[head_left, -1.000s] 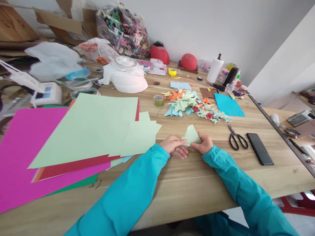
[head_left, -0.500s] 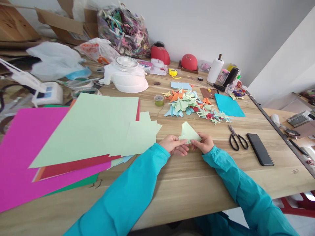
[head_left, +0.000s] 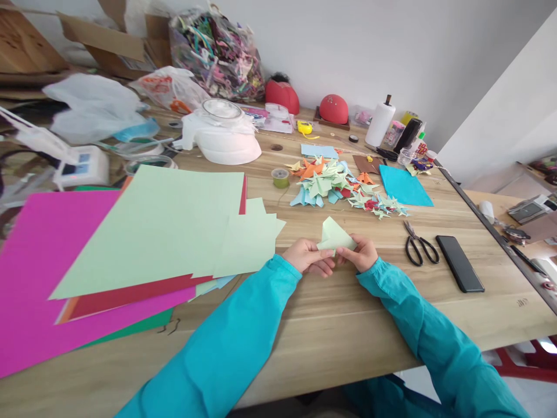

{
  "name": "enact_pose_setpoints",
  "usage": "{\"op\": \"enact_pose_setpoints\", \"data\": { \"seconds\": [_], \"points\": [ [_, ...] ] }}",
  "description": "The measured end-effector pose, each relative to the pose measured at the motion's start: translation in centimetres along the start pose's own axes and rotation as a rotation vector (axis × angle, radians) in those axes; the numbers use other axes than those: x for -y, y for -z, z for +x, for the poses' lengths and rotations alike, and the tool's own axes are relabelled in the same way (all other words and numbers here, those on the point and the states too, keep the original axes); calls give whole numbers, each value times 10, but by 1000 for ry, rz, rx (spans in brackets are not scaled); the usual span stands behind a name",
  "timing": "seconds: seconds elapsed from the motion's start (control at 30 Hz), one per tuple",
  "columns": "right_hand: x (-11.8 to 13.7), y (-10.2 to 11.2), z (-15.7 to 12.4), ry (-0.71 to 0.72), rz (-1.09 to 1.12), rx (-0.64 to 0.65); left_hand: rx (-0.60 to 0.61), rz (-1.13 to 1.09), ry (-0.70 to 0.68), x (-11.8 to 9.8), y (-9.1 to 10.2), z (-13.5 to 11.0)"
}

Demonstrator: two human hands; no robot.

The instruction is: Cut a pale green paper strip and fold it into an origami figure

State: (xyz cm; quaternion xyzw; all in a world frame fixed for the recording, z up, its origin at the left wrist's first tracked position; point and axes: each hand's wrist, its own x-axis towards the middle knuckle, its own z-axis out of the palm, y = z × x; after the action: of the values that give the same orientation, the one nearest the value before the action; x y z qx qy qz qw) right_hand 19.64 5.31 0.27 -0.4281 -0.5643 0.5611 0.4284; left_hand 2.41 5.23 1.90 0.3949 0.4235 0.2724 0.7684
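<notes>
Between my two hands is a small piece of pale green folded paper (head_left: 335, 235), with one pointed flap standing up at its upper left. My left hand (head_left: 308, 255) pinches its lower left part, thumb on top and the other fingers beneath. At the lower right edge, my right hand (head_left: 362, 253) grips it between thumb and fingers. Both thumbs nearly meet at the paper's bottom edge. Beyond my hands lies a heap of folded paper stars (head_left: 324, 184) in green, orange, blue and red. To my left are stacked sheets of pale green paper (head_left: 169, 226).
Black-handled scissors (head_left: 420, 244) and a black phone (head_left: 460, 263) lie right of my hands. Under the green sheets is magenta paper (head_left: 35, 278). A blue square sheet (head_left: 405, 184) and a small green spool (head_left: 280, 177) lie farther back. A white cap-shaped form (head_left: 226, 139) stands behind the stack.
The folded paper has tilted slightly between my fingers, and its raised flap has shifted a little to the right. Both hands keep their hold; the view has moved very slightly.
</notes>
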Motion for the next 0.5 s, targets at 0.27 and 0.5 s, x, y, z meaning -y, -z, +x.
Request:
{"op": "enact_pose_setpoints", "data": {
  "seconds": [0.27, 0.5],
  "points": [
    [1, -1, -1, -12, -8, 1, 78, 6, 9, 1, 3, -1],
    [4, 1, -1, -7, 73, 9, 183, -80, 40, 0, 6, -1]
  ]
}}
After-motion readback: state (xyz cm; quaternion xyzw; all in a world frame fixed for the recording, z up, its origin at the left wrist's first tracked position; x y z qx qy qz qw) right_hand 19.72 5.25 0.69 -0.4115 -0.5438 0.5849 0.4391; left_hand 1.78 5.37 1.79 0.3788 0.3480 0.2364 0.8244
